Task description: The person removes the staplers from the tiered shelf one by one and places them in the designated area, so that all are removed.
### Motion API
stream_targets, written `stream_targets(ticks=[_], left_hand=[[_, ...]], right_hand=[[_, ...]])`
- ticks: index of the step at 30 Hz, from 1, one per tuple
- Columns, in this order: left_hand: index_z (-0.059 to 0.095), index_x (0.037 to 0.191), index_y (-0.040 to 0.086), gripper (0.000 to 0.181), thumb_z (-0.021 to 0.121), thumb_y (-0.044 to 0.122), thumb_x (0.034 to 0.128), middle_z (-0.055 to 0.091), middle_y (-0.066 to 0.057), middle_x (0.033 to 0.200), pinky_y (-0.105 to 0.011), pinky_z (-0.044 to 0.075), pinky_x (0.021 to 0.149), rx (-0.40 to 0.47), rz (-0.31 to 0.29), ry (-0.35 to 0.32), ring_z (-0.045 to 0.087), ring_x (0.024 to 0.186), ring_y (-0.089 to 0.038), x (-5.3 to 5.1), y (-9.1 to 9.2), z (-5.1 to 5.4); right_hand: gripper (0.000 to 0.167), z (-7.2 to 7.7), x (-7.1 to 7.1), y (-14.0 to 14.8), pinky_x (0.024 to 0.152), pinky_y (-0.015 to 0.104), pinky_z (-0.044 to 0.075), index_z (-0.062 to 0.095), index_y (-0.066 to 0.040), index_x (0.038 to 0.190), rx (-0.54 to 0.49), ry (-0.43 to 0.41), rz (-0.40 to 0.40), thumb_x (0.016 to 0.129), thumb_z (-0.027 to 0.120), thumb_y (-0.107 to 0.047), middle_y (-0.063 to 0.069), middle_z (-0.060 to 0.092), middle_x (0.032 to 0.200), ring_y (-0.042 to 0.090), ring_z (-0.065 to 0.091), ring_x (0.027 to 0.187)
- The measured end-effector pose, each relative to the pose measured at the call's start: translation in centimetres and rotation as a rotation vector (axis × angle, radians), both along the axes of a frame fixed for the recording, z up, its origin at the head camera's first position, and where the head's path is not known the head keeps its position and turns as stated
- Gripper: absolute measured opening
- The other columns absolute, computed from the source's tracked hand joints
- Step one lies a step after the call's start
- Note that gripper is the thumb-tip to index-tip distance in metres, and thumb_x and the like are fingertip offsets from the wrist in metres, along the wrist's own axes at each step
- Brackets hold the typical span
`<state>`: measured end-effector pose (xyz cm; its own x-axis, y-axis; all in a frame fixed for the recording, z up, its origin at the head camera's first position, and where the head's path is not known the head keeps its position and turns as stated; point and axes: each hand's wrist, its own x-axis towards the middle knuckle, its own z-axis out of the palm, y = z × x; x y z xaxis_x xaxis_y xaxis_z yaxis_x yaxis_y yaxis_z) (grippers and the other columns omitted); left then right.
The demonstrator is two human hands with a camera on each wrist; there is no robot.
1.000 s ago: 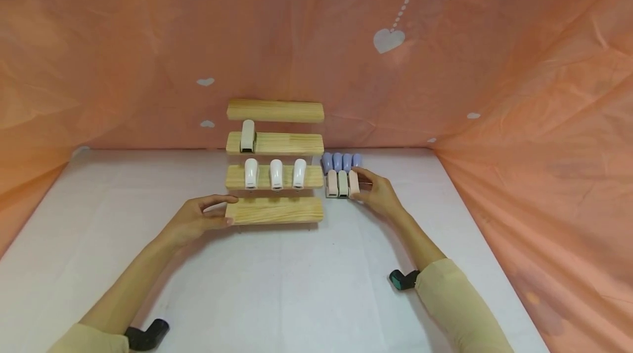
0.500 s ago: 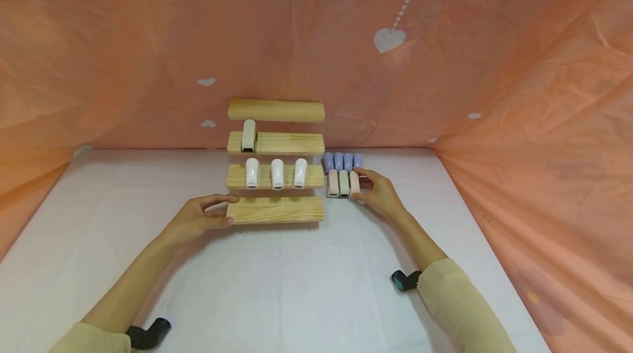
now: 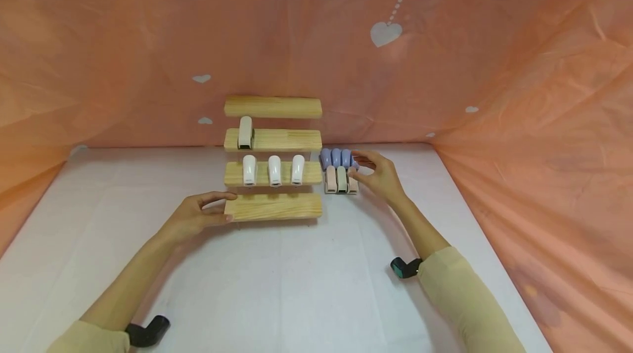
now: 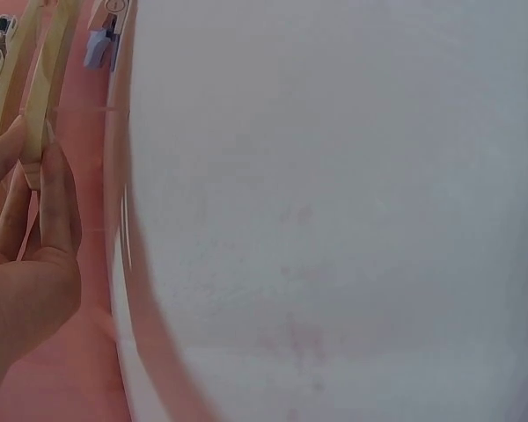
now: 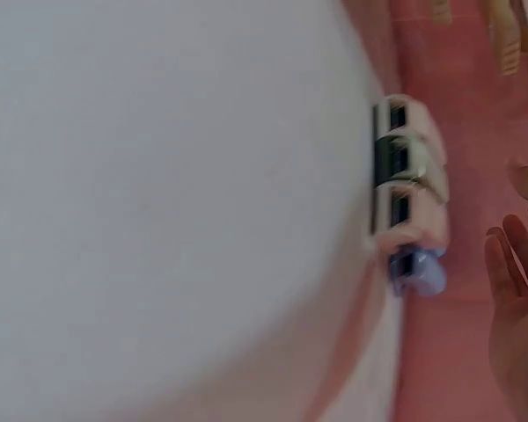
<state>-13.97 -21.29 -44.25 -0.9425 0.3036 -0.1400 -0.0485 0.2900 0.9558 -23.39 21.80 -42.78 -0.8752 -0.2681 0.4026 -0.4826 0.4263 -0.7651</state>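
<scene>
The left end of the lowest wooden step is pinched by the left hand. The right hand, fingers parted and gripping nothing, is held near the right end of the purple staplers; pink and green staplers are ranged in front of these, by its thumb. White staplers are placed farther left. Since the earlier frame, the right hand has been shifted toward the purple row.

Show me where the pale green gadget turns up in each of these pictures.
Head: just right of centre, the pale green gadget sits between two pink ones.
Left wrist: not visible.
Right wrist: right of centre, in the upper half, again between the pink ones.
Shared landmark: the wooden rack, left of centre in the head view, upper left in the left wrist, top right in the right wrist.
</scene>
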Motion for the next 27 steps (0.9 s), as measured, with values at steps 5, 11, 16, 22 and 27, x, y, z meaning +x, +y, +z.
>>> stream_targets(ticks=[5,11,16,22,27], left_hand=[[0.055,0.138,-0.002,0.058,0.077,0.017,0.0877,0.041,-0.019,0.152,-0.027,0.049,0.096,0.030,0.008,-0.014,0.045,0.133,-0.041,0.1,0.0,0.0],[0.054,0.137,-0.004,0.057,0.077,0.015,0.0877,0.045,-0.020,0.149,-0.019,0.050,0.090,0.073,0.018,-0.016,0.047,0.131,-0.039,0.2,0.0,0.0],[0.054,0.137,-0.003,0.056,0.076,0.015,0.0883,0.046,-0.021,0.148,-0.020,0.050,0.089,0.069,0.014,-0.007,0.048,0.130,-0.038,0.1,0.0,0.1],[0.055,0.137,-0.003,0.057,0.077,0.015,0.0877,0.046,-0.020,0.148,-0.020,0.051,0.088,0.053,0.022,-0.004,0.052,0.127,-0.036,0.1,0.0,0.1],[0.054,0.137,-0.004,0.057,0.077,0.015,0.0878,0.045,-0.021,0.148,-0.021,0.051,0.089,0.062,0.017,-0.012,0.052,0.127,-0.035,0.1,0.0,0.1]], right_hand=[[0.053,1.5,-0.3,-1.3,0.097,0.031,0.051,0.062,0.006,0.128,-0.027,0.044,0.040,0.079,0.080,0.005,0.027,0.063,0.121,0.044,0.060,0.111],[0.055,3.4,-0.1,-3.3,0.100,0.036,0.050,0.061,0.002,0.131,0.010,0.038,0.017,0.081,0.081,-0.002,0.020,0.064,0.122,0.037,0.061,0.114],[0.054,4.8,0.0,-5.0,0.100,0.048,0.048,0.059,0.008,0.130,0.011,0.063,0.043,0.081,0.079,0.004,0.027,0.063,0.122,0.040,0.060,0.114],[0.051,5.9,0.1,-6.7,0.096,0.037,0.052,0.062,0.001,0.131,0.019,0.103,0.109,0.083,0.079,0.002,0.017,0.065,0.122,0.032,0.063,0.111],[0.050,6.4,-0.1,-8.2,0.095,0.038,0.053,0.063,-0.001,0.129,-0.024,0.128,0.194,0.082,0.079,0.002,0.015,0.065,0.123,0.027,0.064,0.111]])
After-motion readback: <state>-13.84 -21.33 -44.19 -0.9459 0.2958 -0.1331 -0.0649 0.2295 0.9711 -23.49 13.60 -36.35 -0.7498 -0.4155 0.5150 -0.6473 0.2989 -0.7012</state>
